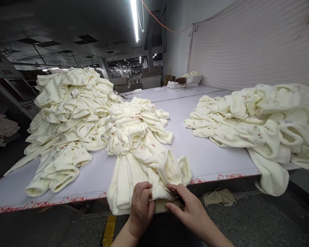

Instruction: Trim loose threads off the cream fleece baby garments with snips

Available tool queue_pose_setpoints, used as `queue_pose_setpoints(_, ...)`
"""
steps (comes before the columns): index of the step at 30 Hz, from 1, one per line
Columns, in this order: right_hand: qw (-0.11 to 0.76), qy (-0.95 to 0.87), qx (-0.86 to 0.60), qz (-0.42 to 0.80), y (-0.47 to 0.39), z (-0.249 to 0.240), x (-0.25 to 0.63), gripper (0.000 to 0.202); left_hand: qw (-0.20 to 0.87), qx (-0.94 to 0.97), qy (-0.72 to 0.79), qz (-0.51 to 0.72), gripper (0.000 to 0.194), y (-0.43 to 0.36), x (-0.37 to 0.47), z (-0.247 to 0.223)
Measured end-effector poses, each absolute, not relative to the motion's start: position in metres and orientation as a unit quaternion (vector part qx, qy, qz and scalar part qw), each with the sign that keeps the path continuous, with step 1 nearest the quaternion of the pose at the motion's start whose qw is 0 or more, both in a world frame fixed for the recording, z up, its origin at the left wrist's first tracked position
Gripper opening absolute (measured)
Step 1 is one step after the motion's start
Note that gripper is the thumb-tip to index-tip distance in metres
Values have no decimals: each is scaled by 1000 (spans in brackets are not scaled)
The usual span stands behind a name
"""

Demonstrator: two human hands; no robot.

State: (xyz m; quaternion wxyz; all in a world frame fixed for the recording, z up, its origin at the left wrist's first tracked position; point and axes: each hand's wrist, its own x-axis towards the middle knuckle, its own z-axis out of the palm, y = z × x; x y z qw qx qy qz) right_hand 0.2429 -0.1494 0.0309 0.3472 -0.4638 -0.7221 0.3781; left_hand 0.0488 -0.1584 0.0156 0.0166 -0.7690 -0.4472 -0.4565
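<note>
A cream, fleecy garment (141,164) with small reddish prints lies in front of me, its lower end hanging over the table's front edge. My left hand (142,205) is closed on that hanging hem, fingers curled over the cloth. Just to the right, my right hand (186,206) is at the same hem, thumb and fingers bent around a small dark tool (179,198). Most of this tool is hidden by the fingers, so its exact kind does not show.
A tall heap of similar cream garments (74,103) stands on the left of the white table (180,147). Another heap (260,120) lies on the right, partly hanging over the edge. Folded stacks (190,80) sit at the back by the wall.
</note>
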Motion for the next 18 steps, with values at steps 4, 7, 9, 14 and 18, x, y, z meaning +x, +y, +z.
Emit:
queue_pose_setpoints(4,343,-718,-455,400,-146,32,245,24,-17,-764,-443,-469,25,-158,44,15)
queue_pose_setpoints(7,348,-729,-432,401,-143,38,243,24,-37,-762,-441,-473,24,-159,44,15)
queue_pose_setpoints(9,355,-734,-406,412,-143,41,241,24,-58,-758,-440,-479,22,-159,45,15)
queue_pose_setpoints(14,383,-707,-444,395,-142,37,236,22,-105,-729,-453,-503,19,-160,46,15)
queue_pose_setpoints(18,412,-668,-440,436,-142,33,227,25,-111,-721,-457,-508,19,-161,46,15)
